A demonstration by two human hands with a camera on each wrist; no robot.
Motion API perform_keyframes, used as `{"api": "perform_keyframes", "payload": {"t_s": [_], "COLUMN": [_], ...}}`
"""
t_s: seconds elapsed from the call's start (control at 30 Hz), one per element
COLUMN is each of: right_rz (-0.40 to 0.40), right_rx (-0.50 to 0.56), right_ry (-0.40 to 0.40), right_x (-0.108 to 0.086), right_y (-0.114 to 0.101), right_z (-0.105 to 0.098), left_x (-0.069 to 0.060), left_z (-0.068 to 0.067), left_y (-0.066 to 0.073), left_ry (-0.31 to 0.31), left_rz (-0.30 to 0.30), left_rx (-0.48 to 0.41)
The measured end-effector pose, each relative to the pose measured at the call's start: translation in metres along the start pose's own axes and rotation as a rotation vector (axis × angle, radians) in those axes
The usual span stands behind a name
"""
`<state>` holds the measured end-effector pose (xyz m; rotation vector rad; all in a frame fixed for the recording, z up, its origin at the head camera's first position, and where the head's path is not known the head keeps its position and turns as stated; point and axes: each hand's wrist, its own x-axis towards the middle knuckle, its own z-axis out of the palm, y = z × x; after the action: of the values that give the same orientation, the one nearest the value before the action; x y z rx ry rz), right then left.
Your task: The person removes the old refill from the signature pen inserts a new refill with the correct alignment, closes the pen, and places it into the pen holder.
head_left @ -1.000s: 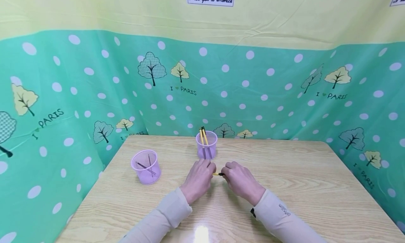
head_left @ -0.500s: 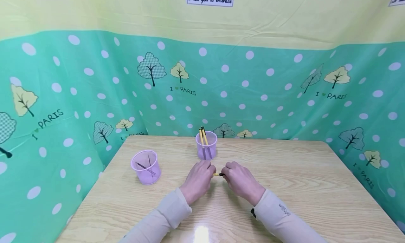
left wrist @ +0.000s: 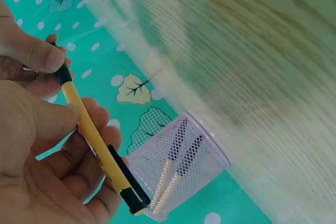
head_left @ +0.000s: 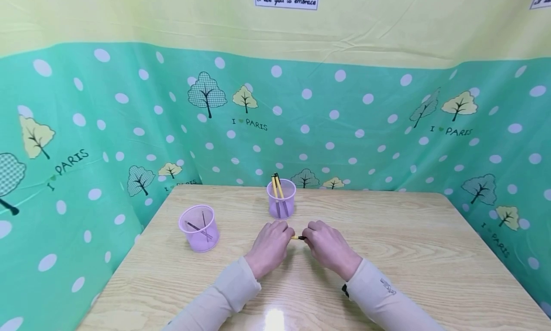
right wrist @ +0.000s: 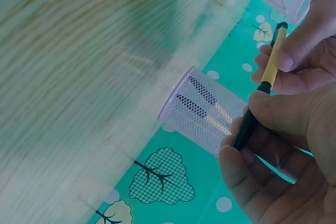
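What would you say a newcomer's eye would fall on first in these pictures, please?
Probably the green, polka-dotted curtain with printed trees, filling the space around the table. Next, centrally over the table, the left hand and right hand grip one yellow-and-black pen between them. Two lilac mesh cups follow: the far cup, beyond the hands, holds two similar pens, and the left-hand cup holds thin dark sticks.

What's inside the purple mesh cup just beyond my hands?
Two yellow-and-black pens lean in the cup. Their lower parts show through the mesh; the inside floor is hidden behind the wall.
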<state>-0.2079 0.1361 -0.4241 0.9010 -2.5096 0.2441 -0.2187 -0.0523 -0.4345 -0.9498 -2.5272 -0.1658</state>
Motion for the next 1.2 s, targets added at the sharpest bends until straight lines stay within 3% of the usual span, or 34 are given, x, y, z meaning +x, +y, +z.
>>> {"api": "perform_keyframes", "payload": {"t_s": [0.23, 0.6, 0.87, 1.2], "right_rz": [0.002, -0.01, -0.006, 0.008], "right_rx": [-0.004, -0.007, -0.016, -0.008], "right_ry": [-0.005, -0.003, -0.005, -0.023], "right_x": [0.0001, 0.0014, 0.0019, 0.0018], "right_y": [-0.0003, -0.0022, -0.003, -0.0036], "right_z": [0.001, -0.0011, -0.0007, -0.003], "left_x": [0.0006, 0.0043, 0.0035, 0.001], "left_z": [-0.0014, -0.0005, -0.0001, -0.0002], "left_y": [0.0016, 0.0029, 0.0022, 0.0025], "left_ry": [0.013, 0.083, 0.078, 0.023], "left_rz": [-0.015, -0.018, -0.002, -0.006], "left_rx": [-0.034, -0.08, -0.069, -0.025]}}
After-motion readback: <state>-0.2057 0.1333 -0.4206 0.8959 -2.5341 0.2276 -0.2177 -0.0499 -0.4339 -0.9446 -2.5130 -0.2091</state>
